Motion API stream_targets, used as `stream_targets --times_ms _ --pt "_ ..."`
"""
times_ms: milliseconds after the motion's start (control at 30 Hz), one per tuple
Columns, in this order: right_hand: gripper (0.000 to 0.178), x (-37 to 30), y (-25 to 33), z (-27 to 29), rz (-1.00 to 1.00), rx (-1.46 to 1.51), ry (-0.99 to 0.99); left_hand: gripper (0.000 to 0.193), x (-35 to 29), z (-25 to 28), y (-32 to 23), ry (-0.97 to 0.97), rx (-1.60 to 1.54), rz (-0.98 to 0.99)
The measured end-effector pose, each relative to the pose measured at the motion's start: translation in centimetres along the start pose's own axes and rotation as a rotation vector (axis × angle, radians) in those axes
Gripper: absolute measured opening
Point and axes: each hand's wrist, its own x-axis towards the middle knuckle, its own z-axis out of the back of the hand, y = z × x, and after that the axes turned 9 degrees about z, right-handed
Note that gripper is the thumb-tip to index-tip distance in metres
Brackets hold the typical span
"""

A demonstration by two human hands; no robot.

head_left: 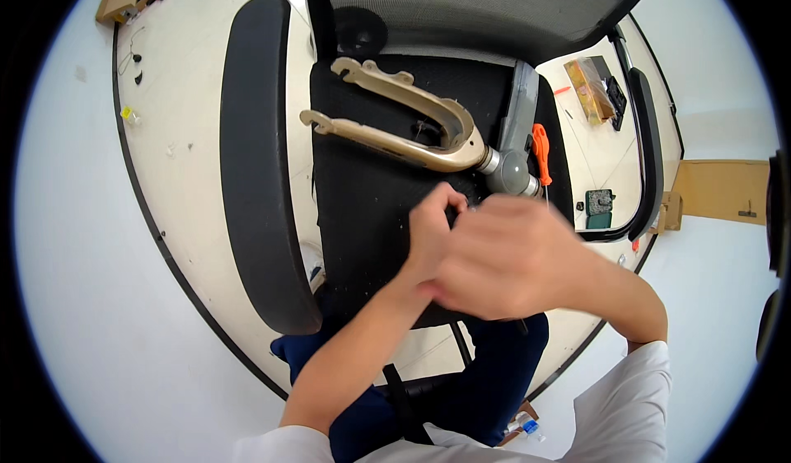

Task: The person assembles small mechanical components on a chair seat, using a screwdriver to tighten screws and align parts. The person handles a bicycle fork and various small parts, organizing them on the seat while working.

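Observation:
A tan two-legged fork (445, 154), like one from a scooter or small bike, lies on the black chair seat (362, 208). Its stem end meets a grey round joint with a long grey tube (521, 109). Just in front of these parts, my left hand (432, 228) is closed, thumb and fingers curled together. My right hand (515, 257), smeared by motion, is a fist close against the left and partly over it. What the hands grip between them is hidden. An orange-handled screwdriver (540, 154) lies right of the grey joint.
Padded armrests flank the seat, the left one (255, 166) and the right one (651, 150). The mesh backrest (461, 10) rises behind. On the floor at right are a yellowish box (589, 91) and a green case (600, 209). An open carton (119, 2) stands far left.

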Motion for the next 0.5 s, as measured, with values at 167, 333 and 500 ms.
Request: stream_targets --times_ms 167,333,500 --pt "0.022 -4.8 -0.6 1.2 -0.333 0.206 -0.06 0.023 0.5 1.3 -4.9 0.124 -0.603 0.646" --pt "0.032 -7.1 1.9 -1.2 -0.456 0.331 -0.03 0.024 0.6 1.6 -5.7 0.021 -0.622 0.605" --pt "0.038 -10.3 5.2 -7.3 -0.959 0.291 -0.052 0.024 1.5 1.8 -5.4 -0.062 -0.59 0.53"
